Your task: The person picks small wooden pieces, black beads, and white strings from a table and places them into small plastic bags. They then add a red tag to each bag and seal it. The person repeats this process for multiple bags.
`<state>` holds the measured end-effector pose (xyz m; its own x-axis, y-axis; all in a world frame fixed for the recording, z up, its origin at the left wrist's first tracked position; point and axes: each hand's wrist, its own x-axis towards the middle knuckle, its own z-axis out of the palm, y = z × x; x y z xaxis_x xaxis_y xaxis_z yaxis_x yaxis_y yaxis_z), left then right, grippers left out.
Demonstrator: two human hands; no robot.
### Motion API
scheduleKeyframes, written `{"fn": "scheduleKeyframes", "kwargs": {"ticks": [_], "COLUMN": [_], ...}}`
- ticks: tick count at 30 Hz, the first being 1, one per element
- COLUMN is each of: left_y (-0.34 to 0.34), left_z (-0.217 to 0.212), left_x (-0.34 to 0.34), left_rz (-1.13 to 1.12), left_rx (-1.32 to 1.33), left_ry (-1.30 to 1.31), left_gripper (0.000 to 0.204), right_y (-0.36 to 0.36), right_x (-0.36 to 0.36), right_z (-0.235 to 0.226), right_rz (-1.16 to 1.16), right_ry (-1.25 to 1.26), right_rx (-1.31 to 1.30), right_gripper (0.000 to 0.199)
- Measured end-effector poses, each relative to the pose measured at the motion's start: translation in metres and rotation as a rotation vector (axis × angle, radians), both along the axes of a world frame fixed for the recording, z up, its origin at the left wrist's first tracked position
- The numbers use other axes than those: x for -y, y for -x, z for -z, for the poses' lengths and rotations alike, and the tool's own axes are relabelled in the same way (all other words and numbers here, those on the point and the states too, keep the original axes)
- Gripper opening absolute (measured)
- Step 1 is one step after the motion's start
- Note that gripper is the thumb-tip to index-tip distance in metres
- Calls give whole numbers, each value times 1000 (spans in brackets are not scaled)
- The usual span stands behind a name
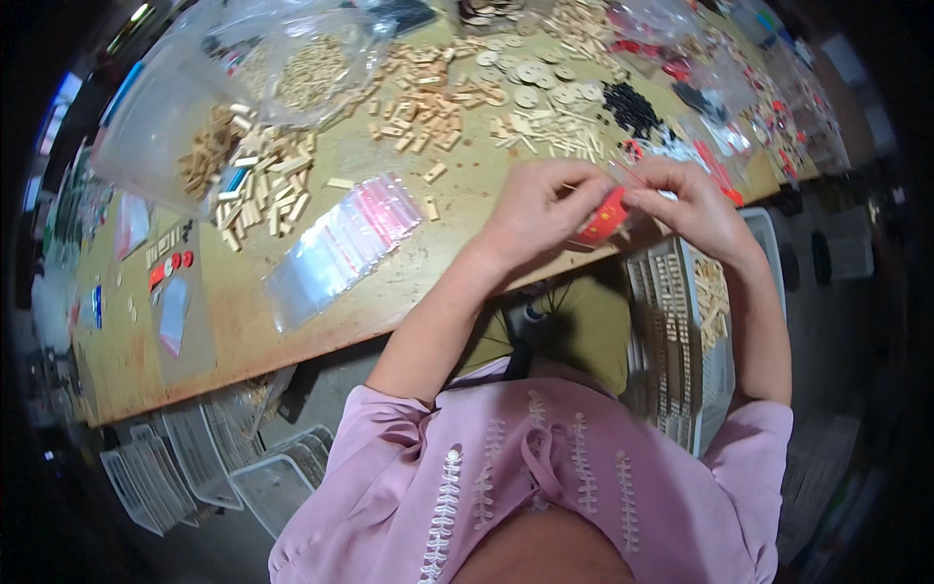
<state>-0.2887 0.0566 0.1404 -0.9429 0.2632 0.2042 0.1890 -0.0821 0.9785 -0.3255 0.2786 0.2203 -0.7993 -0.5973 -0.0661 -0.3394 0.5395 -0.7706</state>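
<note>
Over the table's front edge, right of the middle, both my hands meet at a small red piece with yellow marks (605, 219). Its exact kind cannot be made out. My left hand (545, 206) pinches it from the left between thumb and fingers. From the other side my right hand (699, 202) closes on its upper right edge, thumb against it. Something thin and reddish sticks up between the two hands. Fingers hide part of the red piece. To the left of my left hand, a fanned row of clear zip bags with pink-red tops (341, 243) lies on the table.
Wooden blocks (268, 190) spill from a clear bin (146, 146). Further back lie small wooden pieces (428, 88), wooden discs (530, 83), pale sticks (555, 131) and black pieces (630, 107). White plastic baskets (764, 243) stand below the table edge beside my right arm.
</note>
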Motion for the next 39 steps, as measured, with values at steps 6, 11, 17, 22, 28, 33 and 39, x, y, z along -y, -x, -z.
{"fn": "scheduleKeyframes", "kwargs": {"ticks": [6,11,17,22,28,33,39], "left_y": [-1,1,-6,2,59,128,148], "left_z": [2,0,-7,5,-11,10,30], "left_x": [0,-2,-7,-19,-66,-109,-96], "left_rz": [-78,13,37,-3,95,49,53], "left_rx": [68,102,198,67,-258,-293,-60], "left_ry": [-248,-200,-123,232,620,753,373], "left_gripper": [20,19,14,8,15,15,12], "right_y": [2,-4,-68,-108,-128,-133,-141], "right_x": [11,-4,-32,-59,-77,-81,-90], "right_z": [-15,-7,10,47,89,100,104], "right_rz": [18,53,8,168,302,347,436], "right_ry": [36,116,123,198,128,115,172], "right_rx": [-39,75,-425,-376,-408,-564,-567], "right_gripper": [19,15,12,12,13,14,17]}}
